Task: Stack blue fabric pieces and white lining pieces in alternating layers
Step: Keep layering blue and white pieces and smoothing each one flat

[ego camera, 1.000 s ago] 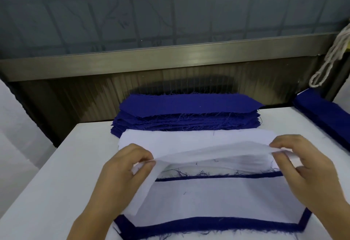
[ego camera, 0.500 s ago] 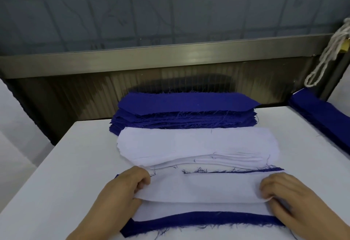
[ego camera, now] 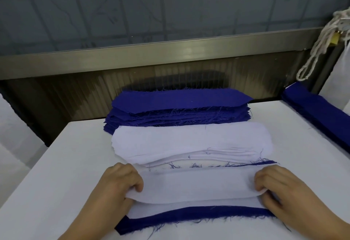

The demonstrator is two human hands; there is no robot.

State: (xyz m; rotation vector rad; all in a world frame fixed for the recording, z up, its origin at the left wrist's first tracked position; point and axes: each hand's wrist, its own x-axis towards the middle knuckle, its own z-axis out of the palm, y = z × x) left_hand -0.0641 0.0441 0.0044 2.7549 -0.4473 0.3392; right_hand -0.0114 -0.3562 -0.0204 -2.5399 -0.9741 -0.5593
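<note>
Head view, close to the body: left hand pinching the left end of a white lining piece, fingers curled over the top, thumb hidden below. Right hand pinching the right end the same way. Held at both ends, likely to keep the floppy cloth flat and straight while it goes down. Lining piece resting low over the near stack, its near edge a little lifted. Blue cloth of that stack peeking out in a strip along the front, with a thin frayed blue line behind too. Blue under white, so probably the right order, and the white layer looks almost laid. Ends not yet let go.

Same view, further back on the white table: a pile of white lining pieces just behind the held piece, touching or nearly touching it. Behind that, right up against it, a taller pile of blue fabric pieces with loose threads hanging out. Both piles placed in a row in front of the body, likely for easy picking one after the other.

Off to the right: another heap of blue cloth at the table edge, well apart from the hands. Above it, a white rope hanging in loops. At the back, a metal rail below a grey wall.

Nothing lying between the hands and the piles. Loose threads could snag, and the soft lining could wrinkle if dropped crooked.
</note>
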